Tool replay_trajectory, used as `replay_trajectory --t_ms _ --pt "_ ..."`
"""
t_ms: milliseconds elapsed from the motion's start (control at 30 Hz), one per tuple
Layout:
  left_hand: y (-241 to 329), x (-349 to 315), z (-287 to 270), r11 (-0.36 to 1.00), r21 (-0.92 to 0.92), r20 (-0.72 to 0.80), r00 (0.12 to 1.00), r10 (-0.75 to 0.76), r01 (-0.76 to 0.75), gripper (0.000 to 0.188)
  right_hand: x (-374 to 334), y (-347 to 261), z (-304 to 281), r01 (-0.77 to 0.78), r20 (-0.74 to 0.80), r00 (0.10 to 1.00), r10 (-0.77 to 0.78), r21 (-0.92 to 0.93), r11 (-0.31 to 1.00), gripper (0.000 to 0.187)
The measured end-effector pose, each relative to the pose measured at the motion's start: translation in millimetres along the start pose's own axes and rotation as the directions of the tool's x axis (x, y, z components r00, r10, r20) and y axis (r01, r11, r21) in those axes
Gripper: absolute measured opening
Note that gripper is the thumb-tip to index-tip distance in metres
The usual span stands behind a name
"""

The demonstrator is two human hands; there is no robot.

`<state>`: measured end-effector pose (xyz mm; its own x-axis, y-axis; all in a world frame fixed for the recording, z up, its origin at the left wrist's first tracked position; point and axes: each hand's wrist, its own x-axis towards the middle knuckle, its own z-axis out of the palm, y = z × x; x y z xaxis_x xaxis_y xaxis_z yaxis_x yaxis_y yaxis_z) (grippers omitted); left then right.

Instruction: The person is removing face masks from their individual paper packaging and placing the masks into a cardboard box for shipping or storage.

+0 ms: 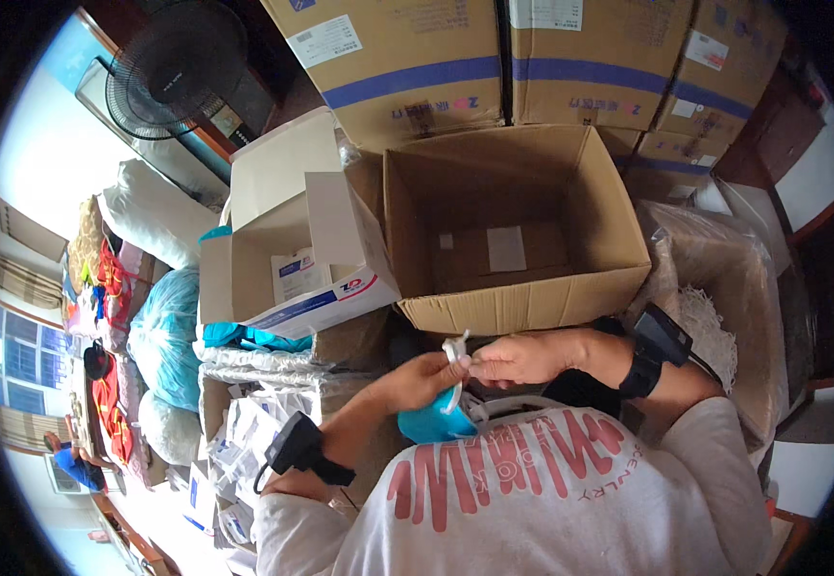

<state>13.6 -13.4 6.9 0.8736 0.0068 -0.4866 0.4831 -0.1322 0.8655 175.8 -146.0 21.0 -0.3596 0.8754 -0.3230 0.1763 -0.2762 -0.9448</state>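
Close to my chest, both of my hands meet in a pinch. My left hand point(419, 382) is closed on a teal item with white cords point(433, 420), which looks like a bundle of face masks; the teal part hangs below the fingers and the cord ends stick up above them. Fingertips of my right hand point(520, 361) are pressed together beside the cords, touching or nearly touching the left thumb. What lies between the right fingertips is too small to make out. Just beyond the hands stands an open brown carton point(522, 300), with a pale sheet on its bottom.
An open white box point(345, 302) holding a leaflet stands left of the carton. Plastic-lined boxes hold white packets point(249, 437) at the left and white cords point(703, 336) at the right. Stacked cartons point(417, 67) rise behind; a black fan point(172, 82) and full bags point(167, 317) are farther left.
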Motion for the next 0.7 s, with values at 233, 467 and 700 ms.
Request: replay_trajectory --t_ms 233,467,700 --pt "-13.6 3.8 39.2 0.901 -0.433 0.195 0.977 0.081 0.012 0.042 -28.2 -11.6 -10.3 -0.067 0.189 0.977 0.101 -0.177 0.982 0.038" --pt "17.9 -11.2 63.1 0.941 -0.321 0.316 0.925 0.209 -0.103 0.038 -84.9 -14.9 -13.2 -0.076 0.335 0.933 0.133 -0.176 0.981 0.031" --pt "19.4 -5.3 71.4 0.943 -0.094 0.377 0.865 0.331 -0.32 0.029 -120.9 -13.6 -7.2 -0.257 0.326 0.903 0.281 -0.115 0.96 0.033"
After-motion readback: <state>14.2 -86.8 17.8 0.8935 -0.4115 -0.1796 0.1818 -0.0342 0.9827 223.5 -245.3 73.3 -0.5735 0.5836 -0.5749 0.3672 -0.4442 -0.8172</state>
